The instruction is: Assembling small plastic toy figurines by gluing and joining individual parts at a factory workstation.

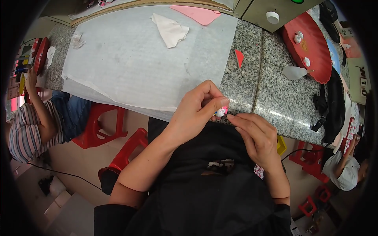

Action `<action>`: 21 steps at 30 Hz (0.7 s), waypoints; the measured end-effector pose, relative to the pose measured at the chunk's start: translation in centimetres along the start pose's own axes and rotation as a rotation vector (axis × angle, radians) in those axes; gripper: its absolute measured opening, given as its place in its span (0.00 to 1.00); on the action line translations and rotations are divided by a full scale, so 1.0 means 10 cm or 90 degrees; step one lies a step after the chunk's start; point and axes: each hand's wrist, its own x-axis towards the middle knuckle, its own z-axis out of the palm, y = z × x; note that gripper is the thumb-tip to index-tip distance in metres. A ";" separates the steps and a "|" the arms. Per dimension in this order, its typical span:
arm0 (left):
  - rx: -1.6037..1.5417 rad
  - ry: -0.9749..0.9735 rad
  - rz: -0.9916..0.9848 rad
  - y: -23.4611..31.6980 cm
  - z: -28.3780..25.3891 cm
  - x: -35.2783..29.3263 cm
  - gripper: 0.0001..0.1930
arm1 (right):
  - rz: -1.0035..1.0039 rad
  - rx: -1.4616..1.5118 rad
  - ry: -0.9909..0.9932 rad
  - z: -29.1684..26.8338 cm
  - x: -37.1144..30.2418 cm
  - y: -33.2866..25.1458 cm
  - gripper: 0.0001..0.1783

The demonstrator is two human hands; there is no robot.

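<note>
A tiny white and pink figurine point(222, 111) is pinched between the thumb and fingers of my left hand point(195, 111), just off the table's near edge. Its finer details are too small to make out. To its right, my right hand point(258, 135) has its index fingertip close beside the figurine; whether it touches cannot be told. The right fingers are stretched out, with the thumb lower and apart from them. A small red triangular piece point(239, 58) lies on the speckled stone tabletop point(246, 84) beyond both hands.
White paper point(130, 59) covers the left tabletop, bearing a crumpled cloth point(170, 31) and a pink sheet point(199, 14). At right are a red scalloped tray point(305, 47) with white pieces, a translucent bottle point(294, 72) and a black bag point(335, 106). Red stools point(132, 147) and seated people flank me.
</note>
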 end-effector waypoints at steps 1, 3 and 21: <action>0.002 0.000 0.002 0.00 0.00 0.00 0.06 | -0.003 -0.007 0.000 0.00 0.00 0.01 0.15; 0.003 0.000 0.003 -0.01 0.00 0.00 0.06 | -0.010 -0.031 0.000 0.01 -0.02 0.02 0.15; -0.022 -0.008 0.000 -0.02 -0.02 0.01 0.07 | -0.040 0.004 0.008 0.03 -0.01 0.00 0.17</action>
